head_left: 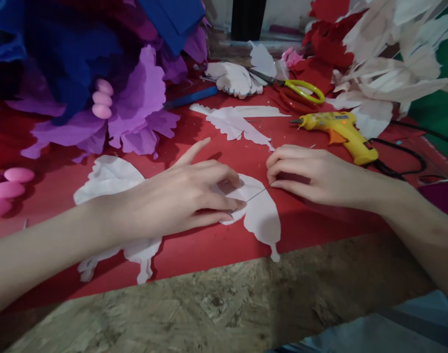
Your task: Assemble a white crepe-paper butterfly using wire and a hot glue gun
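Observation:
A thin dark wire (257, 194) runs slantwise over a white butterfly-shaped cutout (264, 215) lying on the red sheet. My left hand (194, 189) rests palm down over the cutout's left part and hides some of it. Its thumb and index finger close on the wire's lower end, while the little finger sticks out. At the other end, my right hand (301, 171) pinches the wire between thumb and fingertips. Beneath my left wrist lies another white butterfly cutout (113, 176), partly covered by the arm. Beyond my hands are white scraps (238, 122).
A yellow glue gun (341, 130) with a black cord lies at right. Behind it are scissors (304, 93) and white and red cutouts. Purple butterflies (139, 103) and blue pieces (72, 54) pile up at left, near pink oval pieces (10, 190). A chipboard edge (209, 314) runs along the front.

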`<state>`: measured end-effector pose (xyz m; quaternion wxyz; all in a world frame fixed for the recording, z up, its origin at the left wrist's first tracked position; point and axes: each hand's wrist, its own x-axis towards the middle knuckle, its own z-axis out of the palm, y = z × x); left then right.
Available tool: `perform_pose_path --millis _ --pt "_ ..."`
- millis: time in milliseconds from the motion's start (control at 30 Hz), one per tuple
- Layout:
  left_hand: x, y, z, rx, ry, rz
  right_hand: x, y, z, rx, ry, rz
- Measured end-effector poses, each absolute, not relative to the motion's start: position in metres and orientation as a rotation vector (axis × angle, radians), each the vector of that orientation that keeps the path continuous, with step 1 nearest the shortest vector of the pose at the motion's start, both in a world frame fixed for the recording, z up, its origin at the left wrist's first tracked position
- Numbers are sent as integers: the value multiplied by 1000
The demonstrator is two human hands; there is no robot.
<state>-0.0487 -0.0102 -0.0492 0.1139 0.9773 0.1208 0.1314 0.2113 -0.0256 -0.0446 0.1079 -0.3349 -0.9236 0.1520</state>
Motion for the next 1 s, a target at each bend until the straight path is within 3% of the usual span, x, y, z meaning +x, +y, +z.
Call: perform_pose_path --millis 300,1000 --pt "-47 -9 -49 2909 336 365 207 -33 -42 -1137 -2755 319" --pt "-48 -12 -42 2655 427 357 208 -30 -38 -1091 -2627 531"
